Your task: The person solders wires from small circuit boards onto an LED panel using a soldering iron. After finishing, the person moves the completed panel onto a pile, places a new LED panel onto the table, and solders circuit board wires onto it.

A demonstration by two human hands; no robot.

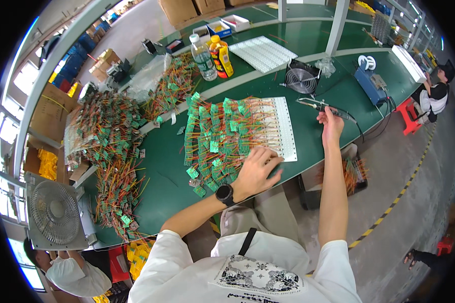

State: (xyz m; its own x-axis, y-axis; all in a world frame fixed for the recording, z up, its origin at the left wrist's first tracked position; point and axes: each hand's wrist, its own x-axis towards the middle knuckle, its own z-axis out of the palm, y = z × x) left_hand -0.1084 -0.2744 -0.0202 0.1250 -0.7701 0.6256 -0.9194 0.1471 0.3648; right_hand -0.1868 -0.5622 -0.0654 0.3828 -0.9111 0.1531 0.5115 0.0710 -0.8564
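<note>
Grey fan [55,214]: stands upright at the far left, just beside the end of the table [159,159].
Co-worker [76,275]: a person in a white top, below the grey fan.
Wired heap [108,118]: a tangled pile of small green boards with orange and red wires, covering the table's left end and spilling toward its near edge.
Bottles: a clear one [203,59] with a white cap stands just beside an orange one [221,58] with a yellow cap, both beyond the boards.
Board rows [217,134]: green circuit boards lie in packed columns in the middle of the table, their wires running right onto a white perforated sheet [286,129].
Left hand [258,171]: fingers loosely spread, gripping nothing visible, over the near edge of the rows; whether it presses on them I cannot tell.
Second sheet [263,53]: white and patterned, lies flat farther back.
Black fan [302,79]: small, with a round guard, right of that sheet.
Right hand [330,126]: grasps a soldering iron [343,114] above the table, its metal end pointing left, well apart from the boards.
Blue unit [370,87]: sits near the table's right end, a white spool [367,62] just behind it.
</note>
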